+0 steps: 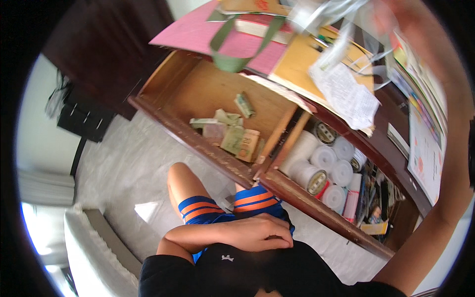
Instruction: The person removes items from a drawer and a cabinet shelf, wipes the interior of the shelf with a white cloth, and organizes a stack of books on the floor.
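Observation:
My left hand (264, 233) lies across the front of my black shirt, its fingers loosely curled together and nothing showing in them. At the upper right, my right hand (396, 22) is blurred by motion at the desk's far side. It appears to grip a thin clear plastic bag (326, 15), blurred as well, whose whitish strips trail downward. Beneath those strips lies a crumpled printed paper (341, 89), on a yellow envelope (297, 62). A green strap loop (230, 62) hangs over a pink sheet (190, 29) left of it.
The left drawer (183, 74) stands pulled out, with several folded banknotes (232, 133) inside. Beside it, another pulled-out drawer (316, 198) holds thread spools (324, 158) and small items. Papers (425, 163) cover the desk's right side. A dark cabinet (99, 49) stands at far left.

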`<state>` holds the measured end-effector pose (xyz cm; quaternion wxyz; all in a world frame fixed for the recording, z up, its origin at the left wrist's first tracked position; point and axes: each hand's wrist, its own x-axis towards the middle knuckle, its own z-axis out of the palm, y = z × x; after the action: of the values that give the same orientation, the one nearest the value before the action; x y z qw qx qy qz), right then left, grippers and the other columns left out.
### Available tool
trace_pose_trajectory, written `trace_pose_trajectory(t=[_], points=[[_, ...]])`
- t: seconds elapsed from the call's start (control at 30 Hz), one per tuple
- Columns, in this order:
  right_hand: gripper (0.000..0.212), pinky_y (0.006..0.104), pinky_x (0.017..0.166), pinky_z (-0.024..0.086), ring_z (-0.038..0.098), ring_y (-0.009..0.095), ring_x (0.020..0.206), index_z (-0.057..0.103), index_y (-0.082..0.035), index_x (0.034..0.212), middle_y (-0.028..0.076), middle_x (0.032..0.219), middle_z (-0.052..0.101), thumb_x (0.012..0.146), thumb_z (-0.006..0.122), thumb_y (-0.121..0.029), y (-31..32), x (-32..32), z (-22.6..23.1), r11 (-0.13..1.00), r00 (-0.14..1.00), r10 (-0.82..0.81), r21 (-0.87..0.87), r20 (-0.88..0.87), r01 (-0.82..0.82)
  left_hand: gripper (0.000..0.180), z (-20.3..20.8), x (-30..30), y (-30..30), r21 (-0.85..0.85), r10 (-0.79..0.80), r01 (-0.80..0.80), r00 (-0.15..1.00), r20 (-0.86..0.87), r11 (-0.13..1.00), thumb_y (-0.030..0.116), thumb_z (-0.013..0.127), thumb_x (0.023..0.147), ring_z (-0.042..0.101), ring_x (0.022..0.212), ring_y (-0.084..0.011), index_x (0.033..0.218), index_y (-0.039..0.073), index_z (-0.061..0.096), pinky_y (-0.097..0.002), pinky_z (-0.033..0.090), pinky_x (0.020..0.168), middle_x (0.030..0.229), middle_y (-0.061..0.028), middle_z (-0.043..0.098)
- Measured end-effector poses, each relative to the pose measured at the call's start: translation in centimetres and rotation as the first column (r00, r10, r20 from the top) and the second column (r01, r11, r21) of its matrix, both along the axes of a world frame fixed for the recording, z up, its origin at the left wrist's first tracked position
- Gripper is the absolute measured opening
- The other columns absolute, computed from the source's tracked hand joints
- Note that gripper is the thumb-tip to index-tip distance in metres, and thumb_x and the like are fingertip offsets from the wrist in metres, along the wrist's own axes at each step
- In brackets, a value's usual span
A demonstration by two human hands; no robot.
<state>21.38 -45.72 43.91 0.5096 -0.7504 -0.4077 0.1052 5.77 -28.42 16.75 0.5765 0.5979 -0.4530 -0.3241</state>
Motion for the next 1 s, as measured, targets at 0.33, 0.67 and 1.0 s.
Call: trace_pose_trajectory(t=[0.33,0.67,1.0], points=[[0.023,0.0411,0.073,0.049,0.064,0.033,0.080,0.065,0.002,0.096,0.021,0.080,0.065,0.075,0.058,-0.007,12.5,3.2,-14.3,0.938,0.898,-0.084,-0.270,0.432,0.217,0.022,0.7,-1.2,2.9,0.121,0.154,-0.143,0.984,-0.089,0.982,0.009,0.047,0.096,0.062,0.079,-0.0208,0.108,-0.001,0.061,-0.0295,0.048,0.070,0.089,-0.0118,0.064],[0.023,0.0387,0.079,0.049,0.062,0.032,0.088,0.064,0.000,0.103,0.015,0.095,0.065,0.080,0.061,-0.005,-20.2,2.9,-8.0,0.439,0.625,-0.112,-0.526,0.772,0.729,0.022,1.1,-1.0,4.7,0.192,0.282,-0.255,0.950,-0.135,0.948,0.003,0.062,0.086,0.061,0.068,-0.0120,0.107,0.004,0.065,-0.0248,0.048,0.063,0.078,-0.0060,0.065],[0.010,0.0403,0.075,0.048,0.060,0.032,0.084,0.061,-0.003,0.088,0.013,0.087,0.061,0.083,0.059,-0.012,-24.7,2.1,-11.7,0.344,0.459,-0.041,-0.418,0.888,0.841,0.020,5.9,1.2,-1.8,0.006,0.065,-0.066,0.989,0.135,0.998,0.000,0.065,0.079,0.063,0.068,-0.0182,0.100,0.003,0.067,-0.0268,0.047,0.061,0.080,-0.0081,0.066]])
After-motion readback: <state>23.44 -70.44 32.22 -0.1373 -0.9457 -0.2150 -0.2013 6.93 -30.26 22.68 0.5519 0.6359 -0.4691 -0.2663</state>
